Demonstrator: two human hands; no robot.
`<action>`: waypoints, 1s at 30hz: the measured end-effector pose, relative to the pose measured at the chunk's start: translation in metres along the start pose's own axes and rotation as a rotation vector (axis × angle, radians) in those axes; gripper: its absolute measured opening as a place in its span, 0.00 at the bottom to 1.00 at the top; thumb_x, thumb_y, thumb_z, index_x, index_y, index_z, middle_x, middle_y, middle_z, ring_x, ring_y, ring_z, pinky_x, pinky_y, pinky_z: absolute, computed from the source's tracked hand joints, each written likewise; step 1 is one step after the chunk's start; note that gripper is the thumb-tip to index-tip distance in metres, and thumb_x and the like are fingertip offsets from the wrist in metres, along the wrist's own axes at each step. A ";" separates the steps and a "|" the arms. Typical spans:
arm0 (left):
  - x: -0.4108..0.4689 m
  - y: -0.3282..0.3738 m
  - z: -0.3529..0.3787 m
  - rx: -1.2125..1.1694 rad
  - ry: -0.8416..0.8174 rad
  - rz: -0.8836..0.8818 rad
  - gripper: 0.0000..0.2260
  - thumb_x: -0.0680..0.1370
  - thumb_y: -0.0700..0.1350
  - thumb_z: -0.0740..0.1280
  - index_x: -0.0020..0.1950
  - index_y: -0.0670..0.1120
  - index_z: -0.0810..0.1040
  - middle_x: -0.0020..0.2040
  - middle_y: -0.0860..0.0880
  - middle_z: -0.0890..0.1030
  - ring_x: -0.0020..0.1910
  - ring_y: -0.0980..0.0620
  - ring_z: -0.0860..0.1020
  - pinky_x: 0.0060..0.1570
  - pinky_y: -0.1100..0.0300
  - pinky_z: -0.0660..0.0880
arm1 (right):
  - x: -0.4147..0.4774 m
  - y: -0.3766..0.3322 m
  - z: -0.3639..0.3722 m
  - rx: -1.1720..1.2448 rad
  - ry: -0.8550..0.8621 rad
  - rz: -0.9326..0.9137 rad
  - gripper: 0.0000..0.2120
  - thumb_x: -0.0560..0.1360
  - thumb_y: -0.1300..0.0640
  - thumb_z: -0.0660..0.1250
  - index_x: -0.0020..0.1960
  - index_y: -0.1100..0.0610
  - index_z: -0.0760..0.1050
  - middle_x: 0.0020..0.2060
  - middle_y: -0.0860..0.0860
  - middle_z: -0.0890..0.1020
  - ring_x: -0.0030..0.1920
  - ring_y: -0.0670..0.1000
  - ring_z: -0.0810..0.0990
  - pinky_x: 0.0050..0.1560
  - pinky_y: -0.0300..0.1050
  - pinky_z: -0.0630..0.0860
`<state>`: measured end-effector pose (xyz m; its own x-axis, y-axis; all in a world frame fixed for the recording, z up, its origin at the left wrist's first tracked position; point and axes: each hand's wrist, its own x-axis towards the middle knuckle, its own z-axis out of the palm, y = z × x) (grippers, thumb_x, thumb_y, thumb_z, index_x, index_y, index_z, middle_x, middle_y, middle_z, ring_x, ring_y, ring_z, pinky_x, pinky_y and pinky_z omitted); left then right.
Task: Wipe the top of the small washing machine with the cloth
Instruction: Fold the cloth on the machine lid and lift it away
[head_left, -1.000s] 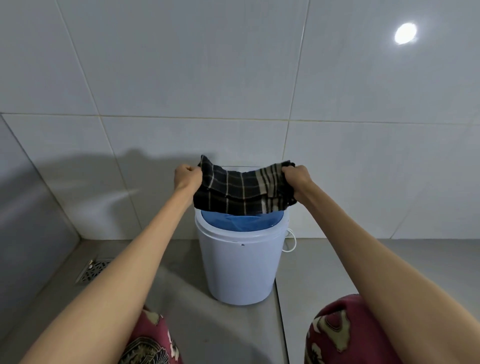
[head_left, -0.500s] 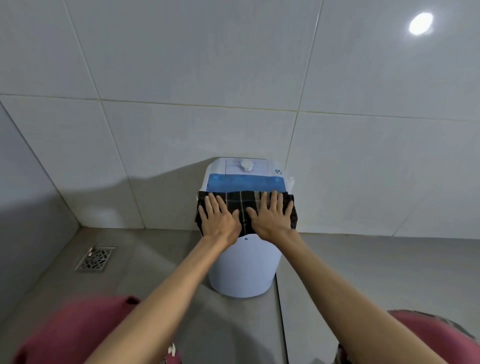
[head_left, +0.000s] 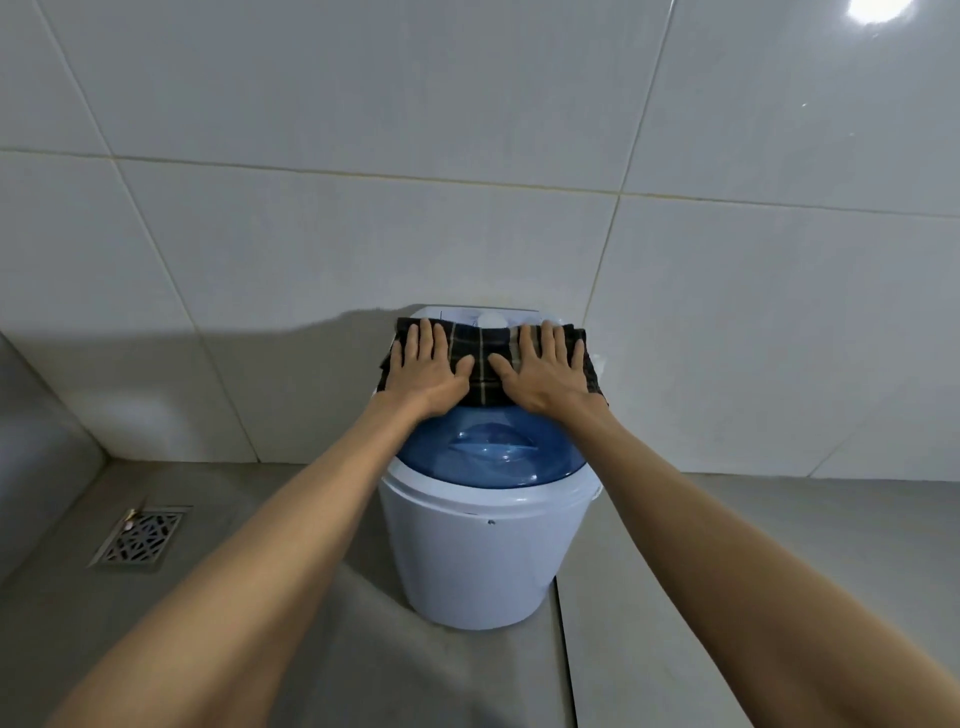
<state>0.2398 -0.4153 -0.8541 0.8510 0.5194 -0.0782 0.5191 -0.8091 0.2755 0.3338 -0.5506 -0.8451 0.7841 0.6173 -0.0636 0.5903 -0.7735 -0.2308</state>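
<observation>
My left hand (head_left: 423, 366) and right hand (head_left: 545, 369) flat, fingers spread, gripping nothing, pressing dark plaid soft cloth (head_left: 483, 364) on rear top of small white washing machine (head_left: 483, 545). Cloth limp, light, likely bunches; blue translucent lid (head_left: 493, 452) smooth, probably slippery. Palm pressure beats pinching.
</observation>
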 end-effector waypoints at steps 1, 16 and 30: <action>0.008 -0.002 -0.001 0.007 0.010 0.024 0.32 0.83 0.58 0.45 0.79 0.42 0.39 0.80 0.43 0.38 0.78 0.47 0.37 0.76 0.49 0.36 | 0.007 0.001 0.000 -0.005 0.013 -0.016 0.38 0.80 0.35 0.45 0.81 0.56 0.41 0.79 0.58 0.40 0.79 0.55 0.35 0.76 0.59 0.33; 0.036 -0.010 -0.008 0.041 -0.001 0.186 0.30 0.82 0.54 0.50 0.80 0.47 0.41 0.80 0.48 0.39 0.79 0.51 0.38 0.76 0.52 0.37 | 0.032 0.010 -0.003 -0.004 0.061 -0.148 0.35 0.80 0.36 0.48 0.81 0.52 0.46 0.80 0.52 0.45 0.80 0.52 0.39 0.77 0.56 0.36; -0.072 0.001 0.006 0.053 -0.030 0.022 0.34 0.81 0.63 0.46 0.80 0.44 0.41 0.80 0.45 0.41 0.79 0.48 0.39 0.76 0.49 0.38 | -0.067 0.005 0.003 0.007 -0.055 -0.006 0.39 0.78 0.31 0.45 0.81 0.51 0.40 0.80 0.54 0.41 0.79 0.55 0.36 0.77 0.60 0.37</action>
<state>0.1794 -0.4556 -0.8533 0.8638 0.4936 -0.1012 0.5031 -0.8341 0.2262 0.2833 -0.5958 -0.8447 0.7690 0.6288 -0.1153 0.5931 -0.7690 -0.2384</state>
